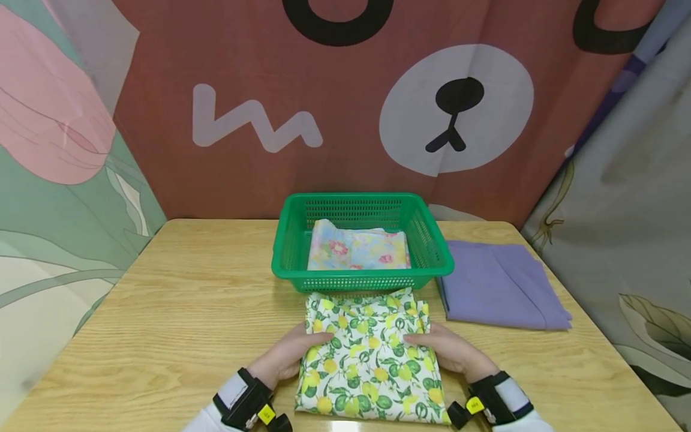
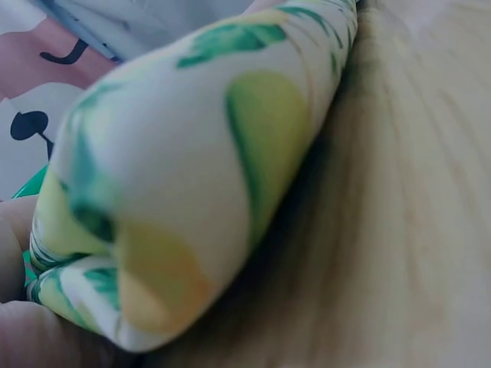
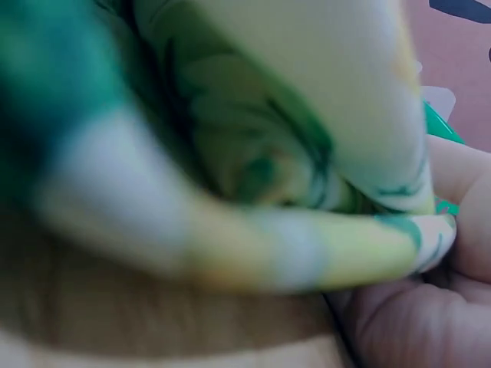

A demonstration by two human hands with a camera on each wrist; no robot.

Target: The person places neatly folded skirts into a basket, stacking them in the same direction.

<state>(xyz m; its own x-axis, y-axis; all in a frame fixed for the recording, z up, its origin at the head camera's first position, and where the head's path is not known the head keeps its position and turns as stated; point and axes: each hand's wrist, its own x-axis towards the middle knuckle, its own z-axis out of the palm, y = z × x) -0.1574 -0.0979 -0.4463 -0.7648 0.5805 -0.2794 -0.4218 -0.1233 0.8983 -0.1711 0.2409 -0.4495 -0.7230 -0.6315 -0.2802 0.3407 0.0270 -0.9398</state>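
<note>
A folded cloth [image 1: 372,366] printed with lemons and green leaves lies near the front of the table, just before the basket. My left hand [image 1: 291,351] grips its left edge, thumb on top and fingers underneath. On the opposite edge my right hand [image 1: 450,348] holds it the same way. Close up in the left wrist view, the lemon-print cloth [image 2: 184,169] bulges in a rounded fold over the wood. The right wrist view shows layers of the cloth [image 3: 337,245] pinched at the side, with a gap between them.
A green plastic basket [image 1: 358,281] stands behind the cloth, holding a folded pastel floral cloth [image 1: 358,249]. To its right lies a folded purple cloth [image 1: 502,285]. The wooden table [image 1: 178,312] backs onto a hanging curtain [image 1: 259,174] with a bear print.
</note>
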